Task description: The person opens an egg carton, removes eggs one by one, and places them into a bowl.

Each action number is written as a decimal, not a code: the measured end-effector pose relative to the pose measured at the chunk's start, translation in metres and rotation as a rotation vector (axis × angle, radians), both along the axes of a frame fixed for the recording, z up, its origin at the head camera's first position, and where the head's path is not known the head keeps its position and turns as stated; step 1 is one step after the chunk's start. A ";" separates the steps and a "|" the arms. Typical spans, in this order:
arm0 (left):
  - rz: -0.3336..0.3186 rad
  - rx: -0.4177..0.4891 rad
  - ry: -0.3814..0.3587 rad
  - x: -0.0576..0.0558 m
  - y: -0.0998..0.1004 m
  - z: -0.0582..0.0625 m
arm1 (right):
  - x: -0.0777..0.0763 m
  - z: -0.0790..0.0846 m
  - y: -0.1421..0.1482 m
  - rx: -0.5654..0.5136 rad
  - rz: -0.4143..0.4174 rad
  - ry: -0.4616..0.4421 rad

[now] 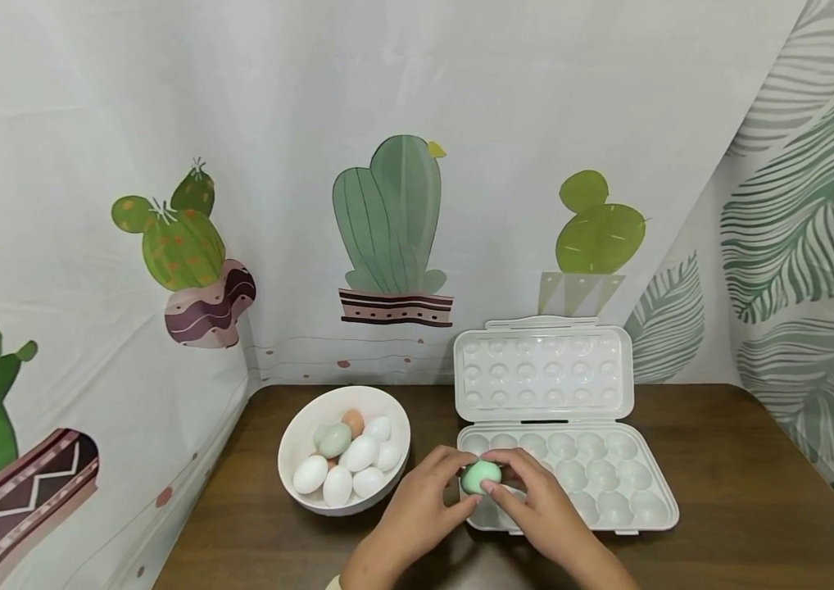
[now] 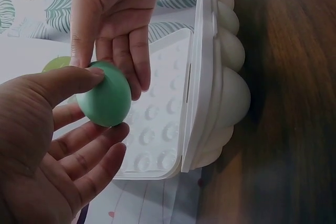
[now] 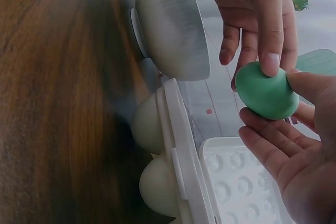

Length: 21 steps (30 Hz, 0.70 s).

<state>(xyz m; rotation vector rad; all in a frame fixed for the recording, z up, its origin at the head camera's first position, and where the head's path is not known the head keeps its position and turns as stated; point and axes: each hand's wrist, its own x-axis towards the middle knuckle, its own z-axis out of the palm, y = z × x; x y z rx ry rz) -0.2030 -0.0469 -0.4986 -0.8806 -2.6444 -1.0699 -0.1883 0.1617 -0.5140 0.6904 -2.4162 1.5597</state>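
A green egg point(image 1: 481, 476) is held between both hands over the left part of an open white egg carton point(image 1: 668, 510). My left hand point(image 1: 417, 508) pinches it from the left, and my right hand point(image 1: 544, 506) from the right. In the left wrist view, the left thumb lies on the upper face of the egg point(image 2: 107, 98), with fingers under and behind it. The right wrist view shows the right thumb and fingers at one end of the egg point(image 3: 268, 93), the left thumb on its top. Carton cups directly beneath the hands are partly hidden.
Left of the hands stands a white bowl point(image 1: 289, 438) with several white eggs point(image 1: 360, 453), a pale green egg point(image 1: 333, 440) and a brown egg point(image 1: 353, 422). The carton's lid point(image 1: 553, 373) leans upright against the patterned cloth point(image 1: 505, 164) behind the brown wooden table point(image 1: 727, 459).
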 end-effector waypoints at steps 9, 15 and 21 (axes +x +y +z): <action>-0.007 0.011 -0.031 0.000 0.000 0.000 | 0.001 -0.001 -0.001 -0.034 0.027 -0.059; -0.019 0.036 -0.028 0.000 0.000 0.000 | 0.002 0.001 -0.001 -0.058 0.061 -0.104; -0.024 0.055 -0.033 0.000 0.001 0.000 | 0.004 0.002 0.000 -0.064 0.086 -0.131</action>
